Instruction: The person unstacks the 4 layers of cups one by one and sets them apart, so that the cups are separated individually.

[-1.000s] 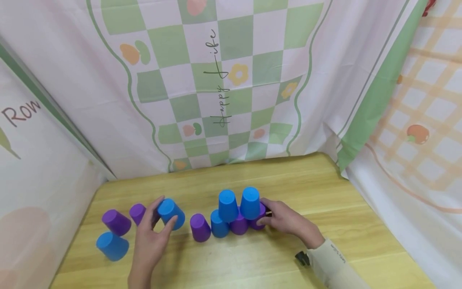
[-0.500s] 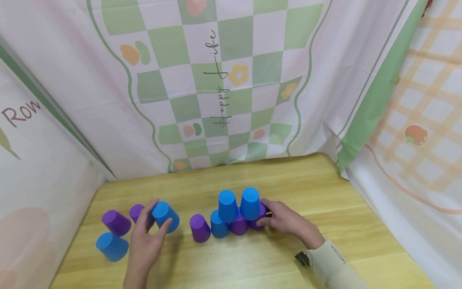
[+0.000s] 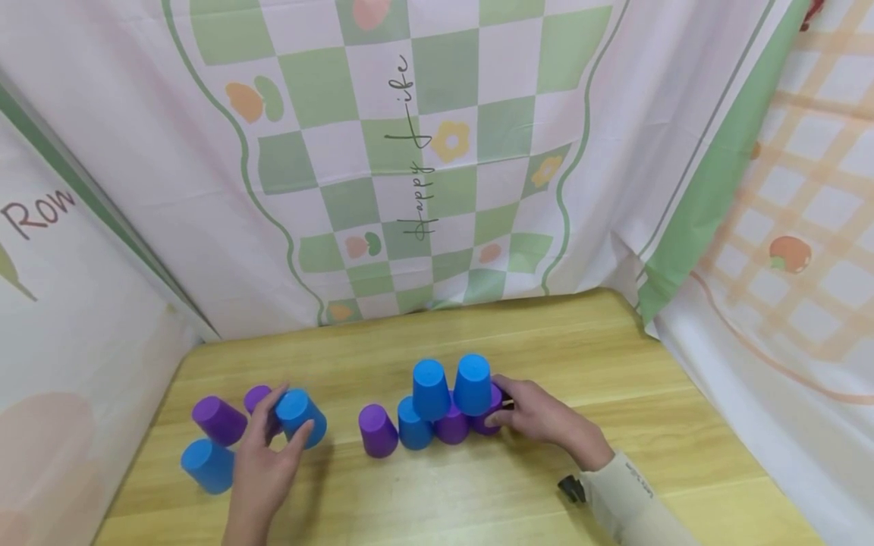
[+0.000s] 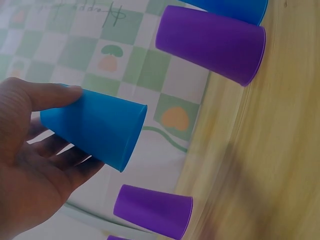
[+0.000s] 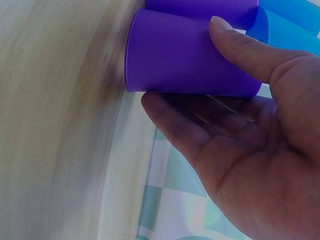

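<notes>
My left hand [image 3: 262, 462] grips an upside-down blue cup [image 3: 301, 418] between thumb and fingers; the left wrist view shows this blue cup [image 4: 102, 125] raised off the table, its wide rim downward. At the right end of a row of inverted cups, my right hand [image 3: 546, 413] holds a purple cup [image 5: 175, 55], thumb on one side and fingers on the other. That row also has a purple cup [image 3: 378, 432], a blue cup [image 3: 414, 426] and another purple cup [image 3: 452, 428]. Two blue cups, a left one [image 3: 431, 390] and a right one [image 3: 474, 385], stand on top of the row.
On the left side of the wooden table [image 3: 423, 500] stand a purple cup [image 3: 218, 421], a blue cup [image 3: 207, 465] and a partly hidden purple cup [image 3: 256, 397]. A patterned cloth [image 3: 437, 189] hangs behind the table. A small black object [image 3: 572, 488] shows by the right sleeve.
My left hand has moved left and slightly toward me with the blue cup, away from the row and closer to the cups at left. My right hand has stayed in place.
</notes>
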Motion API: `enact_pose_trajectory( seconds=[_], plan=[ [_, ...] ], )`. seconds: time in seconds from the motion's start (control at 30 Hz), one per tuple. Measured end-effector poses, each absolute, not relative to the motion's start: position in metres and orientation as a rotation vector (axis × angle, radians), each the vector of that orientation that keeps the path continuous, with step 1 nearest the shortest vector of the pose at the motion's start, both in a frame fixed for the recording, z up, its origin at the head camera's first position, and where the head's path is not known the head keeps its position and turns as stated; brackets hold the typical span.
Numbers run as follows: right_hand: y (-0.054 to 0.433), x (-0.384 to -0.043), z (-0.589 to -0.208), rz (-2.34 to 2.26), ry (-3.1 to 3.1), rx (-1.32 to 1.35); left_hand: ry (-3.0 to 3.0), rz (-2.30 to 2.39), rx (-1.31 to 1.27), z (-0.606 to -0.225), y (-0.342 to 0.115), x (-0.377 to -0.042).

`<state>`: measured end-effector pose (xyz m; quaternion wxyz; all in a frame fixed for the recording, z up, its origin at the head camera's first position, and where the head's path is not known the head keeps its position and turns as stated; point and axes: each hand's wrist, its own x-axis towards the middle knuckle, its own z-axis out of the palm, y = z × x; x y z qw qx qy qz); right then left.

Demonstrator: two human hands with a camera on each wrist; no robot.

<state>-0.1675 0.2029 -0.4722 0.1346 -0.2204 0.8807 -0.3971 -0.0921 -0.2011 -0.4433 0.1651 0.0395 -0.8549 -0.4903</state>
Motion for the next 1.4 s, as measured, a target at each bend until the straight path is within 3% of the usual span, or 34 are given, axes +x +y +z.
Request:
enact_pose_trajectory(
  seconds=[0.3,1.4],
  plan=[
    [0.203,-0.167,-0.473,-1.143,2.559,-0.642,-2.440,-1.387,0.100,-0.448,-0.212,-0.089],
    [0.202,-0.168,-0.472,-1.154,2.552,-0.635,-2.805,-1.373,0.475,-0.448,-0.236,-0.093]
  ],
)
